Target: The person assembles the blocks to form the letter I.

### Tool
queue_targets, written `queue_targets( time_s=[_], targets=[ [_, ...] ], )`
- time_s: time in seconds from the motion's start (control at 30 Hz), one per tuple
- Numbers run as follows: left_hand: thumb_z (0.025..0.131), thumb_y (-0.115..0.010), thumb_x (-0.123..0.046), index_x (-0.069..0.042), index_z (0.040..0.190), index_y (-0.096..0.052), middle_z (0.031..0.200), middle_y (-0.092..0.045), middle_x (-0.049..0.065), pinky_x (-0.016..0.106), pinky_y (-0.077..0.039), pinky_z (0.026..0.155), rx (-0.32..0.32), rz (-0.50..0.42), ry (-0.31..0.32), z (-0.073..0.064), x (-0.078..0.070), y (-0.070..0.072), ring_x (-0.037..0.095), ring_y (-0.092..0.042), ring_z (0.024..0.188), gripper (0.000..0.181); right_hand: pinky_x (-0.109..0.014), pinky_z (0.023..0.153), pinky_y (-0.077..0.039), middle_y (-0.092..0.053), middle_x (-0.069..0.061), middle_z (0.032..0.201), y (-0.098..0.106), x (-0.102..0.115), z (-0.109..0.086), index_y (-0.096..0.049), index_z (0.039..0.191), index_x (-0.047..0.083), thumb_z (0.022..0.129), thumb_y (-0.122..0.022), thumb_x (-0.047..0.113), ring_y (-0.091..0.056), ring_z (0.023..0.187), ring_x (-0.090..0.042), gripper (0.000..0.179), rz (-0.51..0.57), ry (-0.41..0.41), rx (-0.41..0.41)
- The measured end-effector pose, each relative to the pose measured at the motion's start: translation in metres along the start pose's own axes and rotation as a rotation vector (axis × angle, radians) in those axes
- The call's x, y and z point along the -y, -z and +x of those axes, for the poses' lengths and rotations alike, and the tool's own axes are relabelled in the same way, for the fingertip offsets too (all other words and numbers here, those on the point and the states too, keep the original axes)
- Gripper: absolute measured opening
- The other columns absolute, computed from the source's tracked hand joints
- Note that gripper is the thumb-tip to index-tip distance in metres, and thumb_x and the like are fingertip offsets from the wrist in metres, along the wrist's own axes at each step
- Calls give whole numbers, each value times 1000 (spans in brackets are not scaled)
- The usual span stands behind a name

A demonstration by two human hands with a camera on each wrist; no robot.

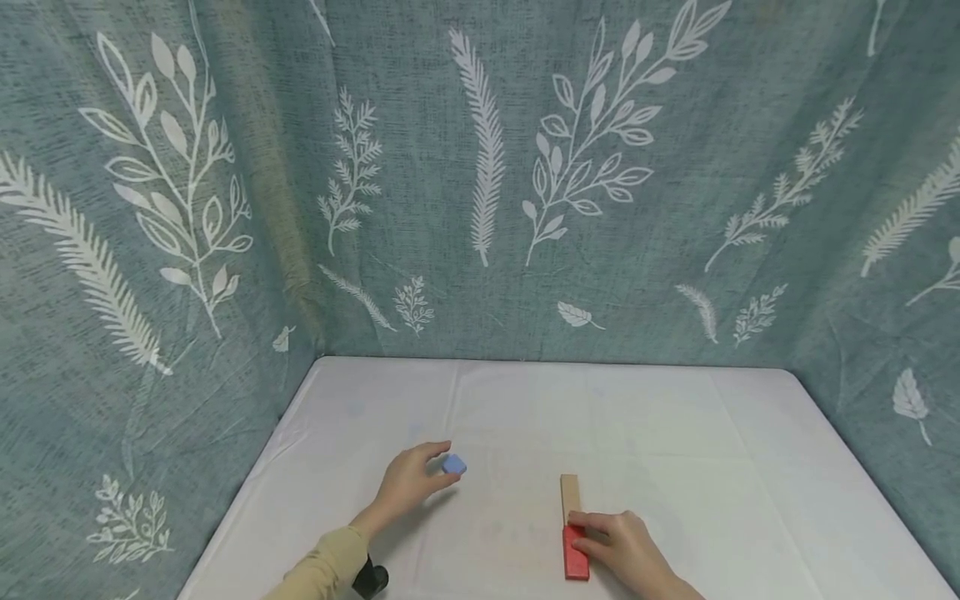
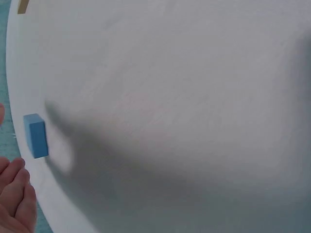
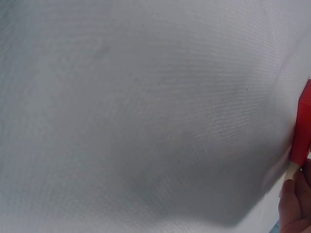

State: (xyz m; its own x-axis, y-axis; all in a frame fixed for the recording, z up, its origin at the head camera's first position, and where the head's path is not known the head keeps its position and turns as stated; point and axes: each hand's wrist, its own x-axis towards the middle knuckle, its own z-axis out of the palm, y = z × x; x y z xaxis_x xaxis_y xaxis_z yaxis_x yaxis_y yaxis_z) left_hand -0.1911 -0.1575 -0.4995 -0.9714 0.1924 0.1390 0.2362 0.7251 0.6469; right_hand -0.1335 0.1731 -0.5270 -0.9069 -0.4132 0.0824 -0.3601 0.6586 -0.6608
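My left hand spreads its thumb and fingers on either side of a small blue block. In the left wrist view that block stands on the white cloth, with a gap between it and the fingers. My right hand holds a red block with thumb and index finger near its far end. A plain wooden block lies end to end with the red one, in one line. In the right wrist view the red block shows only at the edge.
A white cloth covers the table. Green leaf-patterned curtains hang behind it and at both sides. A black device sits at the left wrist, below the sleeve.
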Motion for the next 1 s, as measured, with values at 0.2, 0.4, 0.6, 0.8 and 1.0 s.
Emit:
queue_targets(
  time_s=[0.2, 0.4, 0.6, 0.8, 1.0],
  targets=[
    [76, -78, -26, -2, 113, -67, 113, -69, 14, 50, -50, 96, -54, 29, 15, -4, 7, -10, 34, -62, 110, 46, -26, 79, -59, -72, -3, 110, 1, -1, -1, -72, 110, 9, 81, -73, 22, -67, 103, -13, 33, 4, 7, -3],
    [74, -79, -24, -2, 105, -69, 105, -72, 13, 48, -53, 89, -110, 49, 30, -7, 11, -17, 32, -67, 101, 40, -28, 78, -59, -72, -5, 109, 0, 0, -1, -72, 110, 9, 82, -72, 28, -68, 102, -16, 34, 8, 23, -8],
    [73, -80, -23, -4, 103, -70, 100, -73, 11, 46, -55, 85, -150, 50, 46, -7, 12, -22, 29, -69, 96, 36, -24, 79, -59, -72, -4, 110, 0, 0, -1, -72, 110, 9, 81, -73, 26, -67, 103, -15, 33, 9, 20, -13],
    [73, -80, -21, -5, 101, -71, 100, -74, 11, 45, -56, 84, -178, 40, 69, -6, 13, -26, 27, -70, 93, 34, -25, 79, -59, -72, -4, 110, 1, 0, -2, -72, 110, 10, 81, -73, 28, -67, 103, -16, 34, 11, 11, -12],
    [72, -80, -18, -5, 100, -72, 98, -74, 12, 44, -56, 84, -199, 13, 68, -6, 15, -27, 26, -71, 91, 31, -26, 79, -59, -72, -4, 110, 0, -1, -1, -72, 110, 10, 81, -73, 26, -67, 103, -15, 34, 16, 4, -7]
  ],
)
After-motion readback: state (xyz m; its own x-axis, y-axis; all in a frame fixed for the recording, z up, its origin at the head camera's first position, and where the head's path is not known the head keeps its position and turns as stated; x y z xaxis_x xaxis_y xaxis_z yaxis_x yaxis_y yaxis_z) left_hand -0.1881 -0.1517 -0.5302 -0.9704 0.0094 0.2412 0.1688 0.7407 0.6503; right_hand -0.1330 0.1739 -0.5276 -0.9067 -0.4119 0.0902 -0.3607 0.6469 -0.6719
